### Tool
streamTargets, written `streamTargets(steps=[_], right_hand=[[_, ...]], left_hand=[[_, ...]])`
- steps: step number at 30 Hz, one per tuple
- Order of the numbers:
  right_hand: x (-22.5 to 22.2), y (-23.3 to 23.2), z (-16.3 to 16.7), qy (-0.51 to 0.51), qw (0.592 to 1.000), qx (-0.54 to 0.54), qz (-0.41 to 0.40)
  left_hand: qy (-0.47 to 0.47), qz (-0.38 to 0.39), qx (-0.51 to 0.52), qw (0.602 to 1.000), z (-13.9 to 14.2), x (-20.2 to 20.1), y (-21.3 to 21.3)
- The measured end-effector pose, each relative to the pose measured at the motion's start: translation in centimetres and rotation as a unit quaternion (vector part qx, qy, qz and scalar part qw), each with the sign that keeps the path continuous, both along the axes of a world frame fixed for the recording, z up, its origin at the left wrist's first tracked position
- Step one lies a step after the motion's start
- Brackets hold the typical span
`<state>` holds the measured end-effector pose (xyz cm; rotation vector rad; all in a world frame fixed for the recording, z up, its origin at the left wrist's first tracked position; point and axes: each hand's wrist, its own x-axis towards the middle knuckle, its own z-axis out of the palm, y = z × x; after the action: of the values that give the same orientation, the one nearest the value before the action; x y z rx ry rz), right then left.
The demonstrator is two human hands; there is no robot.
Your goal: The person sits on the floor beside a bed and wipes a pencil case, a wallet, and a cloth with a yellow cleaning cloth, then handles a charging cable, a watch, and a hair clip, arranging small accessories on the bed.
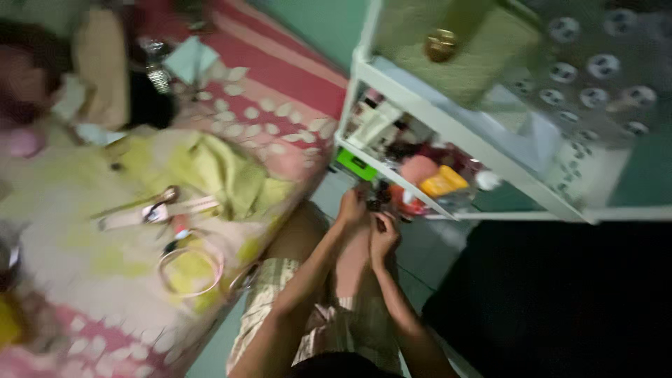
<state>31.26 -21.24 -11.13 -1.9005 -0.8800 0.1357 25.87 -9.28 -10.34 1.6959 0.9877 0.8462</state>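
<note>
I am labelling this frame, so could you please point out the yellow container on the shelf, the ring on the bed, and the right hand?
yellow container (442, 181), head view, its top.
ring (190, 271), head view, its centre.
right hand (383, 238), head view, its back.

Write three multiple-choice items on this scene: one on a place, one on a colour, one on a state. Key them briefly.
1. Where are the two hands?
A. On the bedspread
B. Raised together at the edge of the white shelf's lower tier
C. On the floor

2. What colour is the flat box at that tier's left end?
A. Green
B. Blue
C. Black

3. How are the hands placed?
A. Far apart
B. Close together around a small dark thing
C. Flat on the knees

Key: 1 B, the left hand and right hand meet by the white shelf. 2 A, the box is bright green. 3 B, both close in on a small dark thing, too blurred to identify.
</note>
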Motion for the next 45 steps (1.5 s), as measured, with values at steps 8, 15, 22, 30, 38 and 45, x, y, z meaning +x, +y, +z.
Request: streamTargets(steps=[8,15,22,30,38,45], right_hand=[[-8.8,7.4,3.4,-0.021,0.956,0.152,0.249],[-15.6,14.0,7.3,-0.058,0.904,0.133,0.402],[-17.7,17.5,8.5,-0.099,0.872,0.017,0.479],[-18.0,12.6,12.9,-0.08,0.806,0.134,0.571],[-15.2,12.9,16.0,0.358,0.797,-0.022,0.486],[-8.8,17.9,20.2,0.58,0.747,0.056,0.319]], left_hand=[[-0.023,0.227,0.043,0.973,11.0,-18.7,-2.8],[0.235,0.421,0.106,0.87,11.5,-30.3,-2.7],[0.54,0.411,-0.03,0.734,4.7,-33.4,-3.4],[-0.069,0.177,-0.22,0.957,8.2,-33.0,-1.9],[-0.33,0.009,-0.307,0.892,17.4,-31.6,-0.7],[-0.318,-0.054,-0.366,0.873,18.0,-32.3,-0.9]])
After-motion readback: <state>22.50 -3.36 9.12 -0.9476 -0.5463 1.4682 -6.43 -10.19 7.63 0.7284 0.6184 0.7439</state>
